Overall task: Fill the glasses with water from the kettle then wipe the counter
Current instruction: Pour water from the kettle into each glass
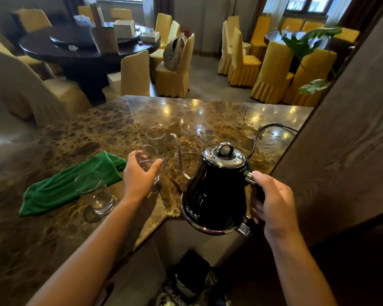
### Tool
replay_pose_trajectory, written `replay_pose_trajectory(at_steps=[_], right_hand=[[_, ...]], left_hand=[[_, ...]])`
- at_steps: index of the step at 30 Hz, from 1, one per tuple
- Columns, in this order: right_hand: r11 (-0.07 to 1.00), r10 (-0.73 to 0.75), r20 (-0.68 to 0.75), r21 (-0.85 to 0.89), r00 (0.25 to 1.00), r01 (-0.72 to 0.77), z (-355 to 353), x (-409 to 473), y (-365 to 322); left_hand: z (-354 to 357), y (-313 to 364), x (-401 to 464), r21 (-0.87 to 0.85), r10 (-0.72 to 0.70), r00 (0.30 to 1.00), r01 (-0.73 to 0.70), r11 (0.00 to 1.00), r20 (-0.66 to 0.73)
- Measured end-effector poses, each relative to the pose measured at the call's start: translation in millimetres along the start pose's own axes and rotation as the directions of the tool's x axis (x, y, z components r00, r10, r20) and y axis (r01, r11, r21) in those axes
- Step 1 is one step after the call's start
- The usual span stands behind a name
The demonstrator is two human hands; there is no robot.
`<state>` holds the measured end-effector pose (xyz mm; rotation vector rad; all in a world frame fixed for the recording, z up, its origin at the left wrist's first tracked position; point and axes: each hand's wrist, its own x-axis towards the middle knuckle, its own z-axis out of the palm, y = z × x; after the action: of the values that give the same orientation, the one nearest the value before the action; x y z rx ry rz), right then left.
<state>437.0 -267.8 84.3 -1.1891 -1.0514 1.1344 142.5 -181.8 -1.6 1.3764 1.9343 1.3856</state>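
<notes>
Free counter at the far side, crowded near the front edge

The far part of the counter (208, 113) lies bare and open for a hand. On the left the green cloth (71, 184) and one glass (95, 191) stand touching, two more glasses (153, 151) just beside the kettle (215, 191) spout. A black cord (265, 129) crosses the right corner, where the brown wall (341, 129) closes that side.

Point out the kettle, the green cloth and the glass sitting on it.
kettle (215, 195): head view, on its black body.
green cloth (53, 193): head view, on its middle fold.
glass (97, 195): head view, on its clear wall.
</notes>
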Motion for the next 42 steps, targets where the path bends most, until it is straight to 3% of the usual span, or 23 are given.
replay_pose_trajectory(at_steps=[14, 23, 28, 31, 34, 36, 38, 42], right_hand=[[1.000, -0.008, 0.122, 0.017, 0.993, 0.006, -7.3, 26.1, -9.6], [1.000, -0.016, 0.145, 0.000, 0.989, 0.016, -9.0, 30.1, -9.5], [1.000, -0.022, 0.132, -0.005, 0.991, 0.023, -14.5, 29.6, -6.6], [1.000, -0.012, 0.130, -0.009, 0.991, 0.014, -16.9, 30.1, -4.0], [1.000, -0.012, 0.112, 0.000, 0.994, 0.012, -18.3, 29.8, -4.0], [1.000, -0.029, 0.106, -0.008, 0.994, 0.030, -19.4, 29.2, -4.8], [0.999, -0.042, 0.096, -0.012, 0.995, 0.043, -19.9, 29.0, -6.4], [0.999, -0.042, 0.068, -0.010, 0.997, 0.043, -23.1, 29.0, -9.5]], left_hand=[[3.7, -14.1, 37.2, -0.027, -0.192, 0.936, 0.192, 0.981, -0.294], [6.4, -17.1, 38.0, -0.016, -0.212, 0.921, 0.218, 0.976, -0.327], [3.1, -15.9, 34.5, -0.008, -0.155, 0.932, 0.161, 0.987, -0.327], [0.5, -6.1, 33.6, 0.160, 0.077, 0.938, -0.023, 0.987, -0.337], [-0.9, 7.5, 37.5, 0.374, 0.439, 0.864, -0.333, 0.866, -0.248], [-0.6, 16.2, 43.1, 0.410, 0.545, 0.817, -0.438, 0.800, -0.189], [-0.3, 22.8, 53.6, 0.496, 0.534, 0.840, -0.422, 0.758, -0.101], [-1.2, 30.3, 84.6, 0.675, 0.264, 0.955, -0.282, 0.682, 0.133]])
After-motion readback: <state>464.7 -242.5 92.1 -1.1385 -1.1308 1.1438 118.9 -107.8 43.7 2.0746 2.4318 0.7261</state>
